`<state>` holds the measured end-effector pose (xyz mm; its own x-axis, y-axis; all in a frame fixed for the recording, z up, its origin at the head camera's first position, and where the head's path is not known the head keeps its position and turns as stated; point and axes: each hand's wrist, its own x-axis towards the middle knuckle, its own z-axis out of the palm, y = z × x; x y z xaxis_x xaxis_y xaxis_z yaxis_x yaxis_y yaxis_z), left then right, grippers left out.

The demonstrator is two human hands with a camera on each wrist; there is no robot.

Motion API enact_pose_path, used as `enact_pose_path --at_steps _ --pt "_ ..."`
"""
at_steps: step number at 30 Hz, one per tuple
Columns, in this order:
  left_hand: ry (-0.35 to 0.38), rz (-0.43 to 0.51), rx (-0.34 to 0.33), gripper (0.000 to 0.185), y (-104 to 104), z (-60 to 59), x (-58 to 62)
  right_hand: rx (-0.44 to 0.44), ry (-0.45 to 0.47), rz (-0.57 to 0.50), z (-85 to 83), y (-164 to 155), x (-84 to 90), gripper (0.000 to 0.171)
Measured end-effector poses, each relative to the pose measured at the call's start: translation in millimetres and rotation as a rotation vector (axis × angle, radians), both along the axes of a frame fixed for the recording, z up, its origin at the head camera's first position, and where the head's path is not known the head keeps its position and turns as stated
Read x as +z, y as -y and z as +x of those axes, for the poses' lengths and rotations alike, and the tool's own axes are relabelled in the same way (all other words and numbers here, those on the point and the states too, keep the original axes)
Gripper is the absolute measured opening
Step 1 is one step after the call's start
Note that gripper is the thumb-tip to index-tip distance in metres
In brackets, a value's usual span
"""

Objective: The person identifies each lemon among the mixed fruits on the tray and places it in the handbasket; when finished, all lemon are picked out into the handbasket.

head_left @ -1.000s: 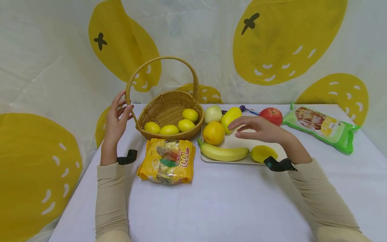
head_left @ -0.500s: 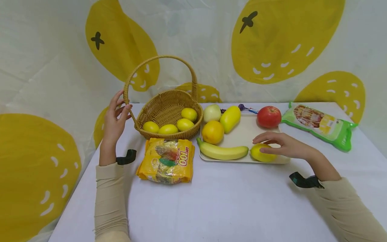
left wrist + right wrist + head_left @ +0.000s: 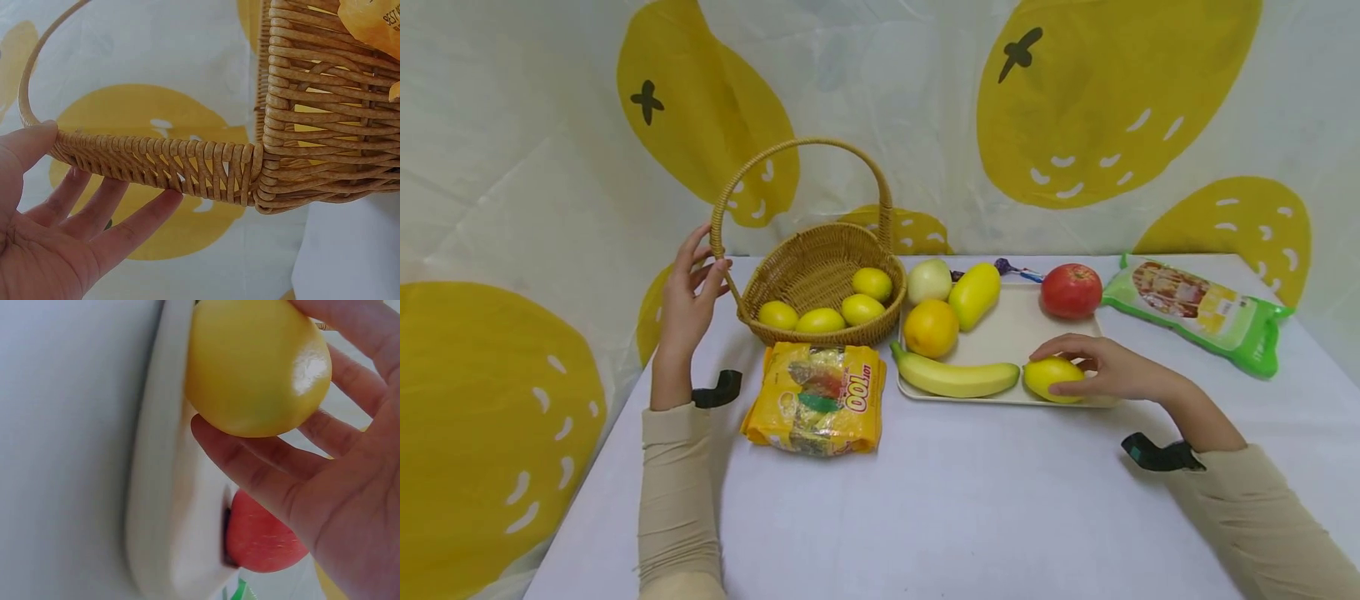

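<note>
My left hand [image 3: 687, 300] holds the side of the wicker basket's handle [image 3: 727, 200], thumb on one face and fingertips on the other in the left wrist view. Several lemons [image 3: 820, 320] lie inside the basket [image 3: 808, 267]. At the front right of the cream tray [image 3: 1000, 333], my right hand [image 3: 1108, 367] grips a yellow lemon [image 3: 1051, 379]; in the right wrist view the fingers curl around the lemon [image 3: 256, 369]. A banana [image 3: 955, 377] lies just left of that lemon.
The tray also bears an orange [image 3: 931, 328], a mango [image 3: 975, 296], a pale round fruit [image 3: 929, 282] and a red apple [image 3: 1071, 291]. A yellow packet [image 3: 816, 400] sits before the basket. Lollipops [image 3: 1015, 270] and a green bag [image 3: 1198, 315] lie behind and right.
My right hand has come down and rightward from above the tray to the front lemon, and its fingers have closed round it. The left hand stays at the basket handle.
</note>
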<state>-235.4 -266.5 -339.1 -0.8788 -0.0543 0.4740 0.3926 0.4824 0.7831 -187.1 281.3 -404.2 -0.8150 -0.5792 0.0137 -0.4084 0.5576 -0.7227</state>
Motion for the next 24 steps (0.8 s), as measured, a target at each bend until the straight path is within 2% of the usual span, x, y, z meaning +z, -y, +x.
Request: enact_pose_path --at_steps 7,15,21,24 --pt "0.008 -0.005 0.003 0.057 0 -0.3 0.0 0.087 -0.123 -0.022 -11.9 3 14.1 0.039" --pt "-0.004 0.014 -0.004 0.057 0 -0.8 0.0 0.206 -0.169 -0.090 -28.8 37 43.2 0.039" --pt "-0.006 0.023 -0.025 0.058 -1 -1.2 -0.8 0.201 -0.146 -0.078 -40.9 75 57.8 0.040" --pt "-0.009 0.020 -0.023 0.057 -1 0.2 -0.5 0.188 -0.125 -0.111 -45.2 98 60.2 0.042"
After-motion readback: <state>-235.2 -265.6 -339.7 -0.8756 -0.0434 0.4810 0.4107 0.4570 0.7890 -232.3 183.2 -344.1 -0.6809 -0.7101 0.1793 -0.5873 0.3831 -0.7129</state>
